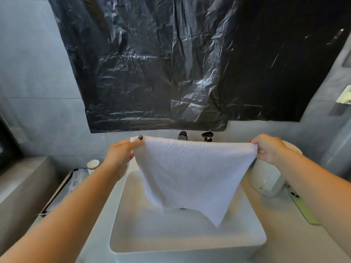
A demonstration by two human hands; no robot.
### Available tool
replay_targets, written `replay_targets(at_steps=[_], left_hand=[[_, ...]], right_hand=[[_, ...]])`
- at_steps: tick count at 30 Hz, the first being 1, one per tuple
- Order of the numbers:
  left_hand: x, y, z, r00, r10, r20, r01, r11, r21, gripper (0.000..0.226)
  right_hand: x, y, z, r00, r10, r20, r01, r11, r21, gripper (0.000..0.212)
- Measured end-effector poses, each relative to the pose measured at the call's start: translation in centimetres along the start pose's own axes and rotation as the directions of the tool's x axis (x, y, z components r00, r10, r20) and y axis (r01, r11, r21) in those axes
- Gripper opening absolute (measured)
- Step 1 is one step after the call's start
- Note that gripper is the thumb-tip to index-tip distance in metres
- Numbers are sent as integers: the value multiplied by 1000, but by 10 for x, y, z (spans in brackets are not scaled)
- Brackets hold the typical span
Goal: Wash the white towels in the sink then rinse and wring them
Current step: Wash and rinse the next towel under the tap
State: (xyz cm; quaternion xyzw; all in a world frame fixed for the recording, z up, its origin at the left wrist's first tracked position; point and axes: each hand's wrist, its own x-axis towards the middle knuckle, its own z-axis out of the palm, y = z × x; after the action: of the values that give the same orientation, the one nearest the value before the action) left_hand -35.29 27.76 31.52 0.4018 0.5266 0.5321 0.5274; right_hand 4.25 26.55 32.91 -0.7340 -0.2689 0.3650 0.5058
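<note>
Head view, hands pinching towel, sink below

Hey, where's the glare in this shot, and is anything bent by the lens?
Head view: bright glare streaks on the crinkled black plastic sheet; wide-angle lens bows the wall edges and stretches the forearms; white towel and sink look softly lit, slightly blurred.

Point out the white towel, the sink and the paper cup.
white towel (191, 168), head view, middle of the hanging cloth.
sink (190, 242), head view, bare near wall.
paper cup (93, 165), head view, its rim.
</note>
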Motion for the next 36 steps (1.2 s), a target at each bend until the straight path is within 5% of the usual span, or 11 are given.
replay_targets(at_steps=[4, 7, 13, 20, 22, 25, 29, 32, 36], left_hand=[[3, 23, 1, 990, 119, 70, -124, 989, 76, 8], [15, 41, -5, 975, 212, 60, -217, 971, 101, 12], [22, 61, -13, 956, 282, 82, -291, 945, 147, 14], [2, -21, -40, 993, 44, 111, -51, 997, 64, 10], [0, -47, -53, 989, -51, 140, 45, 998, 41, 28], [7, -61, -68, 958, -177, 224, 132, 971, 201, 13], [31, -54, -62, 972, -165, 170, 67, 879, 472, 25], [40, -30, -42, 996, -4, 88, -23, 952, 307, 5], [33, -2, -32, 996, 74, 53, -78, 995, 61, 9]], right_hand=[[-5, -11, -4, 987, -113, 114, 108, 993, 43, 29], [-18, -31, -7, 916, -317, 247, 371, 902, -218, 39], [-30, -55, 3, 798, -569, 196, 584, 651, -485, 8], [-30, 20, -1, 750, -553, 364, 654, 532, -538, 13], [-23, 48, -6, 774, -486, 405, 633, 580, -513, 22], [-15, 67, -4, 839, -358, 410, 532, 699, -478, 23], [-6, 58, 14, 859, -364, 361, 498, 759, -419, 24], [-8, 37, 22, 882, -410, 231, 467, 828, -310, 18], [-30, 8, 12, 886, -423, 190, 446, 890, -99, 5]])
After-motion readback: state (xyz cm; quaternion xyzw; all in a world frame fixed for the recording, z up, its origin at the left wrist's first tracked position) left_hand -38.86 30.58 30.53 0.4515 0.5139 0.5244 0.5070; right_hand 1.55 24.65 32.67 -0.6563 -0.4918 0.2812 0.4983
